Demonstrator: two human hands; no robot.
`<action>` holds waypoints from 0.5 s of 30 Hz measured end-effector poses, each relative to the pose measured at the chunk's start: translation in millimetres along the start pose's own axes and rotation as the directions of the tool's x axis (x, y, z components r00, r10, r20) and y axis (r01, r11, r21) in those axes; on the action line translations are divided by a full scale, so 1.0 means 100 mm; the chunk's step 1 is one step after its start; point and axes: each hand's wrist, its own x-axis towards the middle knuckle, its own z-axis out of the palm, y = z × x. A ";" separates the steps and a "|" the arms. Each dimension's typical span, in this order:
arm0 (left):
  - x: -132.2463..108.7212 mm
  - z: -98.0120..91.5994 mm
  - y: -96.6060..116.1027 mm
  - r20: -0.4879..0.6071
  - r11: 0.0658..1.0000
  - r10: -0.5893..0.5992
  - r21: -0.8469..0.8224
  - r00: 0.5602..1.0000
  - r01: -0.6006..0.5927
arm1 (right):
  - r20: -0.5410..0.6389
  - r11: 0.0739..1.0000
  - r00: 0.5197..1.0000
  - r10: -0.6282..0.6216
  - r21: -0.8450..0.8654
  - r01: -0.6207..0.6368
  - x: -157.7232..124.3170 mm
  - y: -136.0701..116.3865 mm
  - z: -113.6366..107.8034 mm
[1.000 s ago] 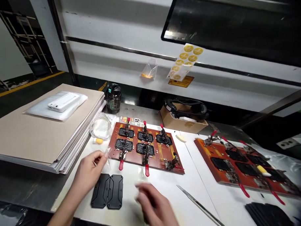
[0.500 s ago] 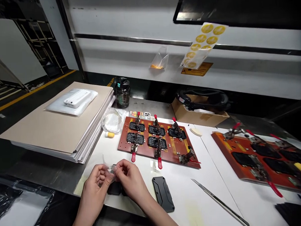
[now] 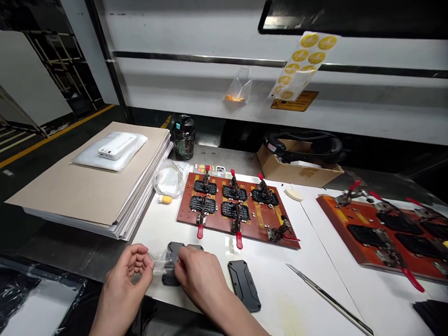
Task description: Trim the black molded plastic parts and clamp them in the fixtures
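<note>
The left hand (image 3: 129, 272) is half curled, with its fingertips at one end of a strip of clear plastic film (image 3: 162, 262). The right hand (image 3: 199, 275) bends over the other end, though whether it pinches the film is hidden. The film hangs just above a black plastic cover (image 3: 170, 277), which lies partly under it on the white surface (image 3: 275, 288) at lower centre. Another black cover (image 3: 244, 286) lies to the right, just below a red board (image 3: 220, 226) holding black pieces under clamps.
</note>
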 end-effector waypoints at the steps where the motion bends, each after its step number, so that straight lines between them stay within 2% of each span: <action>1: -0.02 -0.01 -0.02 0.005 0.998 0.009 0.063 1.000 -0.009 | 0.051 0.999 0.999 -0.004 0.046 0.001 0.04 0.00 -0.01; 3: -0.05 -0.03 -0.07 -0.005 0.979 0.009 0.203 1.000 -0.008 | 0.155 0.975 0.987 -0.039 0.220 0.004 0.13 0.03 -0.06; 5: -0.04 -0.07 -0.15 -0.028 0.948 -0.015 0.316 0.999 0.023 | 0.187 0.946 0.977 -0.105 0.320 0.041 0.20 0.06 -0.11; 7: -0.01 -0.14 -0.24 -0.048 0.929 -0.052 0.365 0.997 0.066 | 0.167 0.978 0.978 -0.125 0.189 0.092 0.22 0.06 -0.11; 9: 0.04 -0.19 -0.33 -0.046 0.926 -0.088 0.365 0.995 0.099 | 0.175 0.994 0.983 -0.055 -0.089 0.071 0.20 -0.01 -0.06; 11: 0.07 -0.21 -0.38 -0.027 0.930 -0.121 0.347 0.992 0.123 | 0.215 0.957 0.976 0.034 -0.288 0.030 0.18 -0.12 -0.01; 13: 0.09 -0.20 -0.40 -0.011 0.936 -0.145 0.322 0.989 0.140 | 0.222 0.940 0.973 0.069 -0.340 0.011 0.15 -0.21 -0.01; 15: 0.08 -0.17 -0.38 0.005 0.943 -0.162 0.294 0.987 0.153 | 0.190 0.962 0.981 0.050 -0.273 0.004 0.09 -0.22 -0.10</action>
